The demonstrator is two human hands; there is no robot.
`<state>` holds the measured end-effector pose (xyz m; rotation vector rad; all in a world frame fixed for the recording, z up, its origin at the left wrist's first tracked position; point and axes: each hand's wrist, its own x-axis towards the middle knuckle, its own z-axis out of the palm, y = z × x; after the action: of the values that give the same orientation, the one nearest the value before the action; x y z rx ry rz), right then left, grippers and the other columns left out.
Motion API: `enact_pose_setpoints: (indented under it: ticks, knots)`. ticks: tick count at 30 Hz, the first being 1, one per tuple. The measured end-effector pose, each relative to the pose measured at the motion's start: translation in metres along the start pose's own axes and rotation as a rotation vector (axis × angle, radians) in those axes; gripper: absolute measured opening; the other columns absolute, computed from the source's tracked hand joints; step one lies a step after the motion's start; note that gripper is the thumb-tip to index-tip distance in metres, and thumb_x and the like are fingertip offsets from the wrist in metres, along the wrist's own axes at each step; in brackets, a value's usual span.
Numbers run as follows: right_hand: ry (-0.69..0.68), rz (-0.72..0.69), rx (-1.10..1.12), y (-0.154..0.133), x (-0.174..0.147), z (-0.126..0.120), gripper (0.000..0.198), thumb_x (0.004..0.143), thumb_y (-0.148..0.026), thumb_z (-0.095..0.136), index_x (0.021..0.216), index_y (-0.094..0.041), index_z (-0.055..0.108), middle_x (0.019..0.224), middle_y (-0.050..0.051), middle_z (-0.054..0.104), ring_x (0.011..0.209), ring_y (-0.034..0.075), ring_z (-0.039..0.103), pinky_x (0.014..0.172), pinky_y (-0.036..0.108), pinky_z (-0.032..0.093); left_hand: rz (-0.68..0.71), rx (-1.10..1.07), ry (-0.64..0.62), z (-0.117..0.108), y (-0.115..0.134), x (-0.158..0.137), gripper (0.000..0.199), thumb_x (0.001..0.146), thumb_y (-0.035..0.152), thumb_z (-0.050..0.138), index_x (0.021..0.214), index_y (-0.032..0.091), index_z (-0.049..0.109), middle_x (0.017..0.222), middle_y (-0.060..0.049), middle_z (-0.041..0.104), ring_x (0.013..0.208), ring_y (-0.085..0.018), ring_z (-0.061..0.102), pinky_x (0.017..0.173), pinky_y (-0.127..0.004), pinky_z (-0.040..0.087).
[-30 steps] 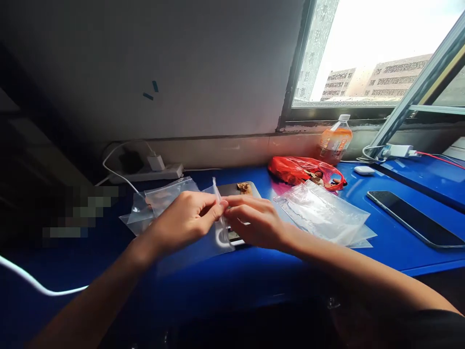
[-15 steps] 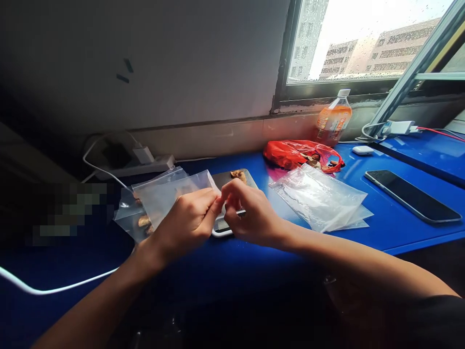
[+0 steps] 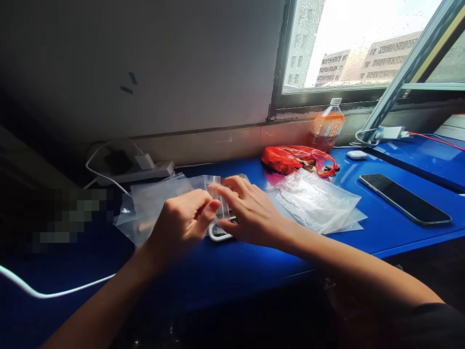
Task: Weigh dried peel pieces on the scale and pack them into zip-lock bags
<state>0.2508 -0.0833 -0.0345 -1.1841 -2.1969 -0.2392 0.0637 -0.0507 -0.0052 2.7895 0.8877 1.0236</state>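
Observation:
My left hand (image 3: 183, 218) is closed, its thumb pressed against the fingers, on a clear zip-lock bag (image 3: 156, 196). The bag's zip end sticks out past the thumb toward the right. My right hand (image 3: 250, 208) holds nothing; its fingers and thumb are spread around that zip end. Under both hands lies a small scale (image 3: 219, 237) with a white rim, mostly covered by the right hand and the bag. Another clear bag (image 3: 125, 220) lies at the left, behind the held one, with brownish pieces (image 3: 144, 226) showing dimly.
A stack of clear bags (image 3: 319, 201) lies right of my hands. Behind it are a red plastic bag (image 3: 278, 159) with brown pieces and an orange drink bottle (image 3: 329, 127). Farther right are a phone (image 3: 405, 198) and a white case (image 3: 356, 155). A power strip (image 3: 160, 169) runs along the wall.
My right hand's fingers have gone from pinched against the left hand to spread apart. The bag's zip end now shows between the hands. The view has shifted slightly.

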Motion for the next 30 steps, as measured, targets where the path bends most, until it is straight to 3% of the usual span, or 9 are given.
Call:
enact_pose_setpoints:
  ticks: [2, 4, 6, 8, 13, 15, 19, 24, 30]
  knots:
    - [-0.049, 0.009, 0.042, 0.002, -0.001, -0.002, 0.07, 0.083, -0.037, 0.073, 0.142, -0.017, 0.041, 0.137, 0.02, 0.048, 0.123, 0.033, 0.047, 0.091, 0.048, 0.05, 0.115, 0.024, 0.047, -0.001, -0.007, -0.001, 0.03, 0.098, 0.045, 0.049, 0.09, 0.018, 0.058, 0.086, -0.005, 0.063, 0.077, -0.018, 0.06, 0.072, -0.031, 0.049]
    - [-0.053, 0.016, 0.072, 0.006, -0.002, -0.003, 0.084, 0.077, -0.045, 0.078, 0.145, -0.017, 0.036, 0.143, 0.023, 0.041, 0.132, 0.037, 0.041, 0.097, 0.055, 0.048, 0.237, 0.091, 0.031, -0.001, -0.014, -0.002, 0.049, 0.089, 0.056, 0.062, 0.119, 0.018, 0.054, 0.121, -0.015, 0.059, 0.113, -0.029, 0.058, 0.094, -0.044, 0.05]
    - [-0.026, 0.032, 0.097, 0.011, -0.003, -0.003, 0.095, 0.071, -0.051, 0.082, 0.146, -0.018, 0.034, 0.148, 0.024, 0.035, 0.138, 0.039, 0.035, 0.101, 0.058, 0.045, 0.304, 0.168, -0.065, -0.002, -0.02, -0.003, 0.082, 0.078, 0.06, 0.074, 0.141, 0.02, 0.039, 0.148, -0.023, 0.041, 0.14, -0.041, 0.038, 0.108, -0.059, 0.039]
    - [-0.012, 0.051, 0.12, 0.015, -0.003, -0.002, 0.1, 0.067, -0.053, 0.084, 0.146, -0.02, 0.033, 0.151, 0.024, 0.03, 0.14, 0.039, 0.032, 0.103, 0.06, 0.043, 0.312, 0.214, -0.166, -0.002, -0.023, -0.004, 0.101, 0.072, 0.055, 0.082, 0.15, 0.024, 0.026, 0.158, -0.025, 0.026, 0.149, -0.045, 0.022, 0.113, -0.07, 0.027]
    - [0.003, -0.008, 0.192, 0.014, 0.0, -0.002, 0.083, 0.072, -0.047, 0.081, 0.14, -0.021, 0.042, 0.147, 0.02, 0.037, 0.14, 0.036, 0.033, 0.106, 0.057, 0.04, 0.325, 0.237, -0.202, -0.001, -0.021, -0.004, 0.095, 0.077, 0.044, 0.079, 0.151, 0.028, 0.02, 0.159, -0.025, 0.027, 0.148, -0.043, 0.029, 0.112, -0.075, 0.019]
    - [0.041, -0.019, 0.259, 0.017, 0.004, -0.003, 0.063, 0.079, -0.045, 0.074, 0.132, -0.019, 0.049, 0.137, 0.017, 0.048, 0.129, 0.031, 0.044, 0.101, 0.051, 0.043, 0.325, 0.227, -0.163, -0.002, -0.023, -0.003, 0.091, 0.08, 0.046, 0.076, 0.15, 0.028, 0.021, 0.154, -0.023, 0.037, 0.143, -0.04, 0.039, 0.113, -0.073, 0.019]
    - [0.028, 0.137, 0.296, 0.039, 0.01, -0.004, 0.034, 0.088, -0.038, 0.064, 0.115, -0.018, 0.059, 0.106, 0.009, 0.065, 0.099, 0.023, 0.057, 0.09, 0.042, 0.045, 0.25, 0.202, -0.082, -0.003, -0.035, -0.002, 0.101, 0.076, 0.063, 0.074, 0.152, 0.032, 0.015, 0.148, -0.02, 0.046, 0.135, -0.038, 0.048, 0.114, -0.072, 0.02]
    - [-0.157, 0.128, 0.025, 0.059, 0.006, -0.002, 0.038, 0.077, -0.039, 0.079, 0.109, -0.021, 0.07, 0.119, 0.011, 0.063, 0.113, 0.031, 0.052, 0.092, 0.047, 0.039, 0.155, 0.179, -0.073, -0.002, -0.046, -0.003, 0.105, 0.074, 0.073, 0.07, 0.154, 0.032, 0.014, 0.15, -0.018, 0.047, 0.132, -0.039, 0.05, 0.114, -0.072, 0.022]
    - [-0.17, 0.019, -0.009, 0.05, 0.006, 0.004, 0.021, 0.081, -0.029, 0.077, 0.098, -0.018, 0.073, 0.119, 0.012, 0.068, 0.117, 0.031, 0.052, 0.091, 0.043, 0.04, 0.143, 0.165, -0.069, -0.004, -0.043, -0.003, 0.101, 0.077, 0.075, 0.065, 0.154, 0.032, 0.015, 0.149, -0.017, 0.047, 0.133, -0.04, 0.049, 0.113, -0.073, 0.024]
